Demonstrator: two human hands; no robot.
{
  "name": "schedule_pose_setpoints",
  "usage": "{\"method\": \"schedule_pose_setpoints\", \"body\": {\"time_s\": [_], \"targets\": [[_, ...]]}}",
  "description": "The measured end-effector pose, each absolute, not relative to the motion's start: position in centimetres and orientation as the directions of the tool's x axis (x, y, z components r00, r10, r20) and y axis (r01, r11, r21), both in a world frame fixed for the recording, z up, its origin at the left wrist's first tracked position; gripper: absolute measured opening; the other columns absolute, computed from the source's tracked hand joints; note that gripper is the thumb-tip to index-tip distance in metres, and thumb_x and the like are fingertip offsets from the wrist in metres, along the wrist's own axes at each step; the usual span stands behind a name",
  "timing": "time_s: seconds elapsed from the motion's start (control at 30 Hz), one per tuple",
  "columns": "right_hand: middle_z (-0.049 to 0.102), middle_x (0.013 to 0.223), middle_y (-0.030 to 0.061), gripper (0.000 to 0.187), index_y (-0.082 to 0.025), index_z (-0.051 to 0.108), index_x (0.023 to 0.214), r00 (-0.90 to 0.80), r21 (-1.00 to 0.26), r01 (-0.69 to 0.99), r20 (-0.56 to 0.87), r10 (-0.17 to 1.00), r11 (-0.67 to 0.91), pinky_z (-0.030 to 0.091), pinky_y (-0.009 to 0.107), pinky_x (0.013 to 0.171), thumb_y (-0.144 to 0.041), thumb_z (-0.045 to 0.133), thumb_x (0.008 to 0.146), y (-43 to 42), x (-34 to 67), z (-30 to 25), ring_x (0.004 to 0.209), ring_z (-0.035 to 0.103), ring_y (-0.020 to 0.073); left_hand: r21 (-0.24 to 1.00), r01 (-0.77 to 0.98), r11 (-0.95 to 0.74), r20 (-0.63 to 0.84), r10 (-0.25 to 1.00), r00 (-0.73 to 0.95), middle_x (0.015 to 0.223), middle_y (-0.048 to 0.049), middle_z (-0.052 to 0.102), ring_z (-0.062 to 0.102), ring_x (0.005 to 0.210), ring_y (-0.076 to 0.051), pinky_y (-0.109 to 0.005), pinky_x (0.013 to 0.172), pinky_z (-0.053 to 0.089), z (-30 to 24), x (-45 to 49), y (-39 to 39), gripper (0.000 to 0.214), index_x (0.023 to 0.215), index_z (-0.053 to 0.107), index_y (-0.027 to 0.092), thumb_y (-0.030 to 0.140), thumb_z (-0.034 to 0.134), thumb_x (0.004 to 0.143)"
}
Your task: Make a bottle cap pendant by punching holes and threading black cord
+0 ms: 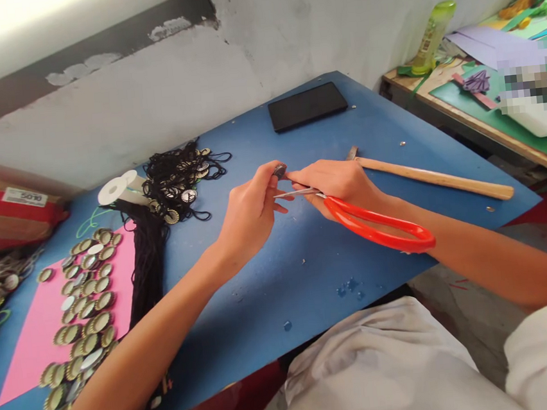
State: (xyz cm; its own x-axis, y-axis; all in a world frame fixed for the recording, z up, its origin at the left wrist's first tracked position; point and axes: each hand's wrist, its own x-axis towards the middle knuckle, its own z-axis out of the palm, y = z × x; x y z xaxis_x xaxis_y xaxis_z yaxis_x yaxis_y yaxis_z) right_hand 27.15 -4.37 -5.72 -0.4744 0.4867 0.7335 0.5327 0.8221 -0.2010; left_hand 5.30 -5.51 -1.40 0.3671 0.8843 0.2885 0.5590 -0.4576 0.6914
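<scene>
A dark bottle cap point(280, 171) sits pinched between the thumb and fingers of my left hand point(251, 204), above the middle of the blue table. My right hand point(336, 183) is closed on scissors point(382, 225) with red loop handles, their blades pointing left toward my left hand. Its thumb and fingertip come close to the cap; whether they hold a thread there is too small to tell. To the left lie black cords with caps attached point(187, 184) and a bundle of loose black cord point(146, 262). Rows of bottle caps point(90, 287) cover a pink sheet point(30, 344).
A hammer point(435, 176) lies right of my hands on the blue table point(263, 302), with a black phone point(307, 106) behind. White spools point(120, 189) stand at the left, near a red box point(7, 208). A second table point(466, 99) holds a green bottle point(434, 35).
</scene>
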Motion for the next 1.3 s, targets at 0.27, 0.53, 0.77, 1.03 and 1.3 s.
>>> {"method": "schedule_pose_setpoints", "body": {"time_s": [0.27, 0.53, 0.77, 1.03, 1.3], "targets": [[0.081, 0.098, 0.0084, 0.030, -0.015, 0.075, 0.109, -0.461, -0.228, 0.554, 0.717, 0.523, 0.801, 0.049, 0.030, 0.074, -0.026, 0.048, 0.118, -5.4, 26.8, -5.7, 0.079, 0.070, 0.0168, 0.488, 0.685, -0.542, 0.336, 0.840, 0.425, 0.109, -0.0058, 0.084, 0.081, 0.079, -0.013, -0.022, 0.072, 0.064, -2.4, 4.8, -5.3, 0.038, 0.142, 0.060, 0.018, 0.018, 0.039, 0.110], [0.080, 0.104, 0.0106, 0.033, -0.017, 0.075, 0.119, -0.501, -0.284, 0.517, 0.665, 0.554, 0.808, 0.054, 0.032, 0.081, -0.020, 0.043, 0.118, -6.0, 26.5, -5.8, 0.093, 0.072, 0.0209, 0.083, 0.789, -0.608, 0.329, 0.764, 0.554, 0.090, -0.0053, 0.082, 0.075, 0.068, -0.016, -0.023, 0.061, 0.048, -1.6, 3.5, -5.5, 0.040, 0.133, 0.061, 0.019, 0.007, 0.044, 0.098], [0.079, 0.106, 0.0126, 0.032, -0.013, 0.075, 0.125, -0.560, -0.176, 0.519, 0.669, 0.489, 0.836, 0.056, 0.036, 0.082, -0.014, 0.043, 0.116, -6.4, 26.7, -5.7, 0.096, 0.072, 0.0232, -0.054, 0.822, -0.567, 0.284, 0.780, 0.557, 0.084, -0.0074, 0.080, 0.069, 0.058, -0.019, -0.028, 0.055, 0.035, -1.1, 4.0, -6.1, 0.030, 0.129, 0.058, 0.017, 0.014, 0.039, 0.106], [0.073, 0.090, 0.0066, 0.031, -0.013, 0.073, 0.109, -0.624, 0.169, 0.560, 0.730, 0.279, 0.811, 0.054, 0.034, 0.076, -0.007, 0.043, 0.116, -6.2, 26.8, -5.4, 0.081, 0.065, 0.0201, -0.187, 0.761, -0.621, 0.237, 0.723, 0.649, 0.071, -0.0039, 0.074, 0.061, 0.050, -0.018, -0.031, 0.053, 0.023, -0.7, 3.7, -6.0, 0.027, 0.115, 0.057, 0.019, 0.007, 0.040, 0.098], [0.066, 0.085, 0.0053, 0.030, -0.011, 0.072, 0.105, -0.654, 0.247, 0.529, 0.728, 0.205, 0.812, 0.051, 0.034, 0.074, -0.003, 0.044, 0.114, -6.6, 26.6, -5.7, 0.078, 0.058, 0.0202, -0.139, 0.758, -0.637, 0.188, 0.734, 0.652, 0.067, -0.0033, 0.070, 0.062, 0.051, -0.019, -0.030, 0.054, 0.024, -0.9, 3.8, -6.1, 0.027, 0.111, 0.058, 0.019, 0.007, 0.038, 0.097]]}}
